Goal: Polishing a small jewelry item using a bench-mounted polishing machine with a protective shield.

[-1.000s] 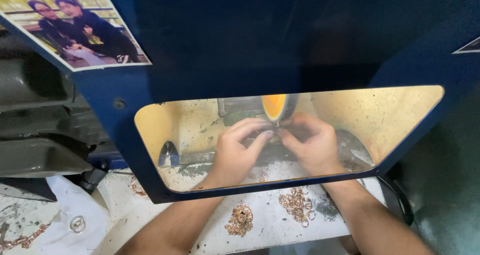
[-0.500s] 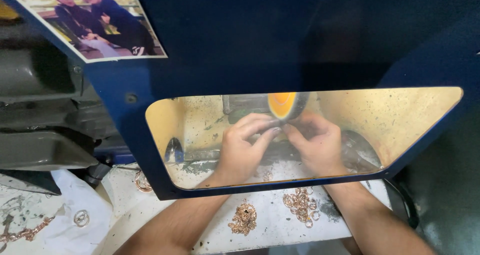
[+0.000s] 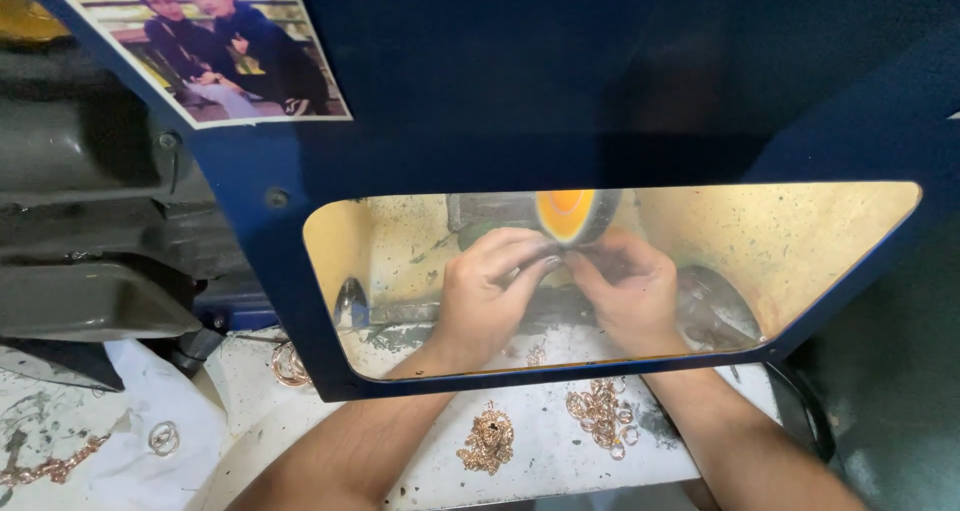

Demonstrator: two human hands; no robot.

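Both hands, left [image 3: 487, 293] and right [image 3: 628, 293], reach through the window of the blue hood [image 3: 600, 91], fingertips pinched together on a small piece, too small to identify, pressed under the orange wheel [image 3: 566, 215]. Two gold jewellery piles [image 3: 487, 439] [image 3: 598, 414] lie on the near white surface [image 3: 540, 461], within easy reach.

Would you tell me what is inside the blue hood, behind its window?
Inside the blue hood, left hand and right hand meet under an orange wheel. Fingers hide whatever they pinch; the wheel's top is covered.
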